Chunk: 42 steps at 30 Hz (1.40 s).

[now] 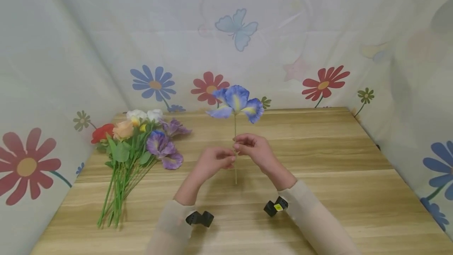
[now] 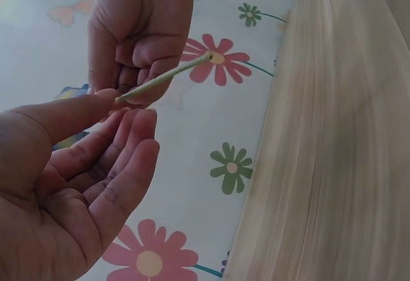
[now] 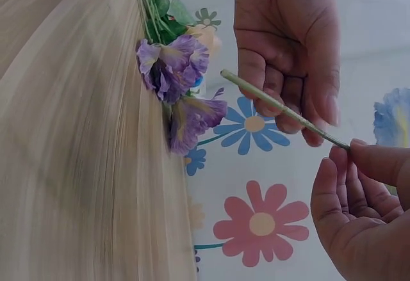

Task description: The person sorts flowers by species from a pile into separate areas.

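Observation:
A blue iris (image 1: 237,99) with yellow streaks and a thin stem stands upright above the table in the head view. Below its bloom, my right hand (image 1: 253,148) pinches the stem between thumb and index finger. My left hand (image 1: 216,162) is just lower, its thumb and fingertip on the stem. The bare lower stem (image 2: 166,76) sticks out past both hands in the left wrist view. From the right wrist view, the stem (image 3: 256,93) slants from my right fingertips across the front of the left hand's fingers. Part of the blue bloom (image 3: 394,118) shows at the right edge.
On the table's left lies a bunch of flowers with green stems (image 1: 118,184): a red bloom (image 1: 102,133), a peach rose (image 1: 123,130), white blooms and purple irises (image 1: 162,146). Wood-grain tabletop (image 1: 318,141) extends to a flower-printed curtain (image 1: 276,50) behind and at both sides.

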Tool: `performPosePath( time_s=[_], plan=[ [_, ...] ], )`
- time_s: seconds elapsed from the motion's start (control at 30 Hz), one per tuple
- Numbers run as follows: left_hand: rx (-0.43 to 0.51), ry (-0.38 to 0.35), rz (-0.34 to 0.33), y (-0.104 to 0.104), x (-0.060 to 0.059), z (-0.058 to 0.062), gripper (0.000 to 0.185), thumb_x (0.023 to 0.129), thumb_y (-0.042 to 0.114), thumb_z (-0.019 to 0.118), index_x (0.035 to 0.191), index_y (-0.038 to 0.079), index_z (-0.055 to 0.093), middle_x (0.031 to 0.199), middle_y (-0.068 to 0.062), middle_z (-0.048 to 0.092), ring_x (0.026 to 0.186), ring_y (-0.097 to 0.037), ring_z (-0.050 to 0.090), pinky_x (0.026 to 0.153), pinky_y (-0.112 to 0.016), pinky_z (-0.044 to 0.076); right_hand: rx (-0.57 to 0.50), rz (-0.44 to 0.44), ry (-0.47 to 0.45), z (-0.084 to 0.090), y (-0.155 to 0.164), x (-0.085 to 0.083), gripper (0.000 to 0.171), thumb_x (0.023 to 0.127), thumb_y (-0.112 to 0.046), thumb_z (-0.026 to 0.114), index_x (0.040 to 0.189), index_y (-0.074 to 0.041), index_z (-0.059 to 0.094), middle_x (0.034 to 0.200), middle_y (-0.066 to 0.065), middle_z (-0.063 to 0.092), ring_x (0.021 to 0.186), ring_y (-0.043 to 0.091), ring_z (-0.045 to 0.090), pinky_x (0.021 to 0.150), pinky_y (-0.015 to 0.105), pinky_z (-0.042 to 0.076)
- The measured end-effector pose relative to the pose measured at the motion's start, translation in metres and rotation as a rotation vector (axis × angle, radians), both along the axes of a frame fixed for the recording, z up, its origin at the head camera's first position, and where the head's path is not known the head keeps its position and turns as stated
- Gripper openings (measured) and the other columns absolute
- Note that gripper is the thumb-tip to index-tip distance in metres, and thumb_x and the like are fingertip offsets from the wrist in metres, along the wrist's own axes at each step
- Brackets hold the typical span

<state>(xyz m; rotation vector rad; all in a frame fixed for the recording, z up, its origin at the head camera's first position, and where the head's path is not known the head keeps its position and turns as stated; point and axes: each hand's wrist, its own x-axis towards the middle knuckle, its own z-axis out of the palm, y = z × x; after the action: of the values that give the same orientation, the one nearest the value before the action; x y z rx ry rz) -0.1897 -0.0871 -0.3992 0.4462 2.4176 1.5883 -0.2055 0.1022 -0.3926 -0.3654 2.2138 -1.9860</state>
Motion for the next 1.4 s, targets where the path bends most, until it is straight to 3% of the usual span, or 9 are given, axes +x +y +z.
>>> performPosePath(
  time_s=[0.17,0.3,0.43,0.57,0.9,1.17,1.4],
  plan=[
    [-0.075,0.045,-0.013,-0.012,0.002,-0.001,0.033,0.1,0.018,0.065,0.122,-0.005,0.07,0.114,-0.023,0.075,0.093,-0.028,0.076,0.084,-0.036,0.063,0.051,0.002,0.007,-0.002,0.011,-0.001,0.034,0.099,-0.004,0.062,0.127,0.015,0.059,0.109,0.021,0.072,0.084,0.003,0.066,0.082,0.022,0.06],
    [-0.171,0.039,0.011,-0.03,0.004,-0.002,0.032,0.101,0.021,0.064,0.123,-0.001,0.07,0.118,-0.019,0.075,0.105,-0.03,0.073,0.091,-0.042,0.061,0.087,-0.001,0.009,-0.006,0.026,-0.005,0.035,0.1,-0.004,0.062,0.127,0.017,0.059,0.109,0.024,0.071,0.084,0.004,0.066,0.082,0.024,0.061],
    [-0.274,0.066,0.037,-0.058,0.005,-0.005,0.03,0.102,0.021,0.063,0.122,0.001,0.071,0.12,-0.018,0.074,0.112,-0.035,0.07,0.094,-0.047,0.059,0.107,-0.006,-0.002,-0.01,0.045,-0.009,0.034,0.1,-0.003,0.061,0.127,0.018,0.058,0.099,0.011,0.072,0.082,0.003,0.066,0.078,0.023,0.061],
    [-0.365,0.114,0.085,-0.088,0.008,-0.007,0.027,0.101,0.02,0.065,0.118,0.001,0.073,0.114,-0.016,0.076,0.105,-0.033,0.07,0.088,-0.046,0.059,0.103,-0.017,-0.035,-0.014,0.065,-0.011,0.035,0.1,-0.002,0.06,0.128,0.02,0.056,0.092,-0.005,0.068,0.079,0.001,0.065,0.074,0.018,0.06],
    [-0.481,0.125,0.16,-0.15,0.017,0.0,0.03,0.101,0.019,0.064,0.122,-0.001,0.071,0.117,-0.022,0.073,0.101,-0.034,0.07,0.08,-0.046,0.06,0.175,-0.055,-0.064,-0.011,0.109,-0.011,0.039,0.103,-0.005,0.056,0.134,0.019,0.052,0.093,-0.014,0.066,0.082,-0.003,0.064,0.075,0.017,0.059],
    [-0.606,0.111,0.266,-0.198,0.023,-0.004,0.035,0.102,0.019,0.061,0.125,-0.006,0.068,0.118,-0.027,0.072,0.105,-0.043,0.069,0.083,-0.052,0.059,0.254,-0.094,-0.065,-0.011,0.148,-0.009,0.043,0.105,-0.008,0.054,0.138,0.02,0.048,0.096,-0.019,0.064,0.085,-0.007,0.062,0.075,0.016,0.059],
    [-0.651,0.108,0.296,-0.224,0.024,-0.007,0.034,0.101,0.016,0.061,0.124,-0.01,0.067,0.115,-0.03,0.072,0.104,-0.046,0.068,0.081,-0.053,0.059,0.314,-0.14,-0.078,-0.011,0.18,-0.007,0.047,0.107,-0.012,0.052,0.141,0.019,0.045,0.096,-0.028,0.06,0.087,-0.011,0.061,0.077,0.014,0.058]
  ],
)
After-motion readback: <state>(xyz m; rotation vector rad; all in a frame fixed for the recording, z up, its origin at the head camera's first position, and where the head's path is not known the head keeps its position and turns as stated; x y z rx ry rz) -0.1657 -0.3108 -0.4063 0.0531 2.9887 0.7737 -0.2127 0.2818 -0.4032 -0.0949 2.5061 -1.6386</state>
